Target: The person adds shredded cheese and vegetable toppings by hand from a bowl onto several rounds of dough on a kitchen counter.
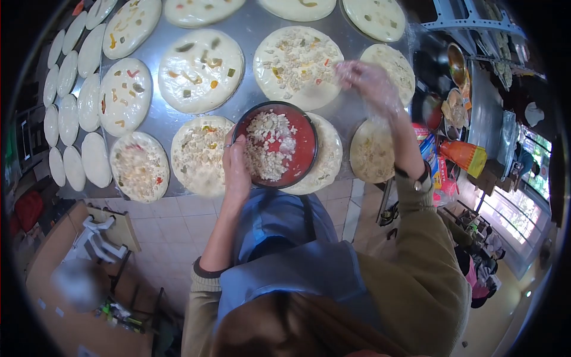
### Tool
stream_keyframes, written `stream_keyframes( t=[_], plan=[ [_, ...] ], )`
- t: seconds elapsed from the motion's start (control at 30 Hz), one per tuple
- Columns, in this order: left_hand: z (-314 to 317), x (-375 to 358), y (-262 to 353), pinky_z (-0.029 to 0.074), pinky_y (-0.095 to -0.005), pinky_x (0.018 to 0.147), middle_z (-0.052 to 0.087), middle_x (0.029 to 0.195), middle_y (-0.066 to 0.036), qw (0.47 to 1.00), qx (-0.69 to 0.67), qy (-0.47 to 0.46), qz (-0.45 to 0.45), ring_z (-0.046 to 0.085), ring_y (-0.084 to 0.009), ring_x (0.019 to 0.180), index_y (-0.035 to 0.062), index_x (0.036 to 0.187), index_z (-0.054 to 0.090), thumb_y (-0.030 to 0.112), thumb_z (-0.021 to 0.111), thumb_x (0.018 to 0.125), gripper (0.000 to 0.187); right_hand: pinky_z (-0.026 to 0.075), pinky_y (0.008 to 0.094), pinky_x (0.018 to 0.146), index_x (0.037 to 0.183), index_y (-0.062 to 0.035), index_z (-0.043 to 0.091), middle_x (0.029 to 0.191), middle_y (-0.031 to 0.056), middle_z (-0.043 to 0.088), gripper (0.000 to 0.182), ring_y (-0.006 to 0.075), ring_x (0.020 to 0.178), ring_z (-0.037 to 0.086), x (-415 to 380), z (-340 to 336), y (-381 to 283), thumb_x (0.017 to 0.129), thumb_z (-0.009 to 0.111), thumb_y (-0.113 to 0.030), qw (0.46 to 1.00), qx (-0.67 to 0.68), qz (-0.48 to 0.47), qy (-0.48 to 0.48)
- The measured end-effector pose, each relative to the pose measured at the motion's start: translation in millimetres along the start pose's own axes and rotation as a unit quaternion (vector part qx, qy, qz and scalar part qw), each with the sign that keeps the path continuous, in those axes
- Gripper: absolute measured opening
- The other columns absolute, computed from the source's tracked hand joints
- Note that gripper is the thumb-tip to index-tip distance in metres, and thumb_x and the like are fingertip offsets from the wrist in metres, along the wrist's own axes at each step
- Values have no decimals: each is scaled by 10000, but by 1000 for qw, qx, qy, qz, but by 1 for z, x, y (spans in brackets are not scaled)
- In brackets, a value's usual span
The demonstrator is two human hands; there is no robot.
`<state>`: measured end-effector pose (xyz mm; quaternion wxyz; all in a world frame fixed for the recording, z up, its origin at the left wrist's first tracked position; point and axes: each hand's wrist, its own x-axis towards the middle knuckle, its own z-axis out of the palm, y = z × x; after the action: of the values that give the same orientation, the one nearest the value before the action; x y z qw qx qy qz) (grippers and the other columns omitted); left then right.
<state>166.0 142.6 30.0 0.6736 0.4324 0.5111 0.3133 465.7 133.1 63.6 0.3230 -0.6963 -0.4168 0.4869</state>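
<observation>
A red bowl with a dark rim (304, 146), partly filled with pale crumbled pieces (267, 146), is held by my left hand (237, 165) at its left side. My right hand (372, 86), in a clear glove, hovers over the table between a round dough disc with crumbs and colored bits (297, 65) and another crumb-covered disc (389, 65). Its fingers are blurred, so what they hold is unclear. Beneath the bowl, a crumb-topped disc (327, 154) is partly hidden. Left of the bowl lies another crumb-topped disc (199, 152).
Several discs with only colored bits (201, 71) lie on the metal table (156, 122), and several plain discs (95, 160) are at the far left. Colorful packets (461, 156), a metal bowl (456, 64) and other containers stand at the right. A white stool (98, 238) is lower left.
</observation>
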Motion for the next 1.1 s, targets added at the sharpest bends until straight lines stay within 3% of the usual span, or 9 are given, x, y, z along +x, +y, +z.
stream_keyframes(
  t=[0.07,0.17,0.4,0.47,0.5,0.6,0.7,0.9,1.1],
  plan=[
    [-11,-9,1,308,-309,989,494,1198,-122,999,20,3,-39,444,-192,1125,-32,1213,446,343,386,925,476,458,240,731,1024,-33,627,953,57,630,252,129,802,578,27,-18,36,833,554,-180,995,-91,15,39],
    [-30,-10,-20,346,-318,958,529,1153,-91,997,-40,7,-67,484,-169,1075,3,1192,468,338,442,903,443,462,287,700,1039,-112,635,872,95,604,222,166,798,572,47,-15,72,838,546,-138,958,-250,-99,95],
    [-36,-26,0,312,-308,970,505,1151,-90,986,-109,58,-116,449,-166,1091,10,1219,415,246,368,915,388,454,323,768,1008,-110,636,926,110,584,196,233,850,566,16,11,72,850,529,-154,976,-174,-76,108],
    [-39,-28,-2,336,-316,961,508,1164,-88,983,-116,67,-122,465,-171,1087,9,1214,430,296,393,917,415,454,334,786,998,-96,631,952,119,587,188,254,875,565,-1,37,62,860,523,-164,970,-198,-80,120],
    [-41,-30,-2,358,-323,952,512,1170,-92,983,-108,75,-131,481,-179,1084,14,1215,431,329,399,916,436,450,340,809,985,-66,620,986,130,582,183,271,917,557,-6,44,56,870,516,-163,934,-325,-91,121],
    [-44,-33,-3,378,-333,946,512,1180,-96,983,-90,81,-137,493,-190,1085,18,1218,427,363,395,919,458,432,340,842,995,-45,606,1005,136,577,189,288,955,538,-7,53,83,871,508,-148,913,-338,-170,151],
    [-47,-36,-5,376,-336,947,509,1182,-98,985,-82,77,-129,490,-192,1088,17,1219,422,363,386,923,457,416,355,866,1005,-41,597,1026,141,574,191,298,981,525,-9,57,78,856,499,-108,948,-260,-114,146],
    [-52,-40,-7,378,-338,946,511,1179,-99,987,-77,74,-123,495,-194,1083,15,1216,422,358,393,920,454,415,368,904,1074,-44,553,1055,145,567,323,302,1004,525,-2,72,71,756,510,-12,882,-416,-216,49],
    [-57,-45,-8,385,-338,940,516,1172,-103,986,-90,78,-120,503,-196,1075,13,1213,423,355,392,920,452,435,369,880,1071,-45,547,1042,137,570,337,300,999,534,-3,90,62,743,497,9,875,-366,-304,89]
  ],
)
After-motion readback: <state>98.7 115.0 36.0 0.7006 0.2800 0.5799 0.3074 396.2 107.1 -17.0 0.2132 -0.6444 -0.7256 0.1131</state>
